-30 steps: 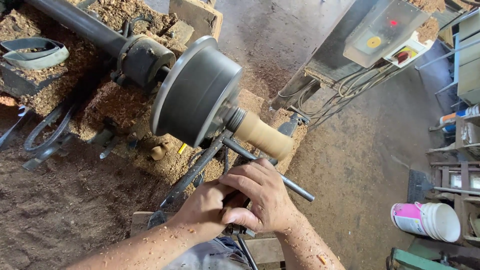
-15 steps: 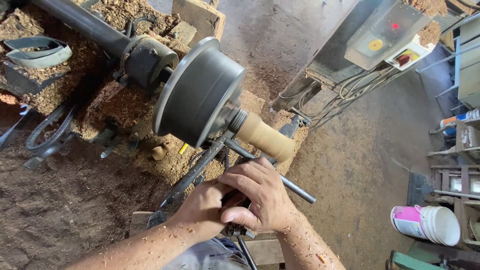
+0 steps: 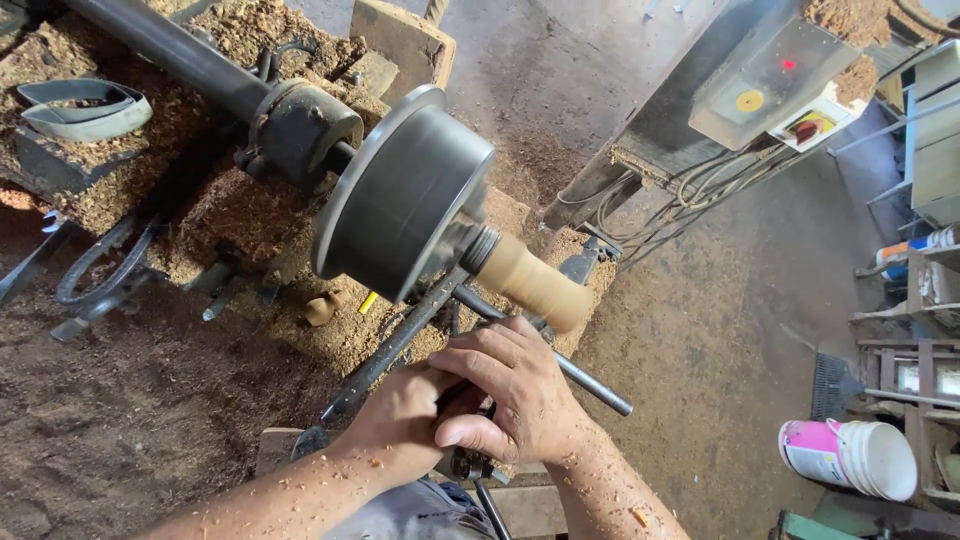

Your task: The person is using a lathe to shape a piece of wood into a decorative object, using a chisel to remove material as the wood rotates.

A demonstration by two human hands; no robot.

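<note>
A pale turned wooden piece (image 3: 535,284) sticks out of a big dark metal lathe wheel (image 3: 400,195) on a thick steel shaft (image 3: 170,50). Just below the wood, my left hand (image 3: 405,415) and my right hand (image 3: 515,395) are clasped together around a dark tool handle (image 3: 470,465) at a metal rest bar (image 3: 585,380). My right hand lies over my left. A long dark bar (image 3: 390,350) runs from under the wheel toward my hands. Wood chips stick to both forearms.
Sawdust and shavings cover the bench around the lathe. A grey belt loop (image 3: 85,110) and metal hooks (image 3: 90,280) lie at the left. An electrical box with cables (image 3: 770,80) stands at the right; a white and pink bucket (image 3: 850,455) sits on the floor.
The view has shifted slightly; my hands stay clasped on the tool under the wooden piece, with no clear change in grip.
</note>
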